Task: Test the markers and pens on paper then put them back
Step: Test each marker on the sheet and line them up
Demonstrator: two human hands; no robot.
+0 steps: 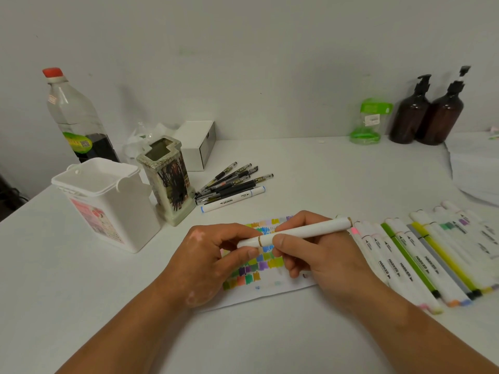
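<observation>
Standing near the bench's (310, 171) left edge is a white tub (108, 203), with a ceramic pen holder (168, 182) just beside it. Black pens (232, 179) lie in a loose pile right of the holder. Mid-bench, toward the front edge, the left hand (208, 263) pinches the left cap of a white marker (305, 230). The right hand (324, 257) has its fingers curled round the barrel, and the marker sits above the swatch-covered paper (256, 276). More markers (421, 260) lie side by side in a row near the right edge.
</observation>
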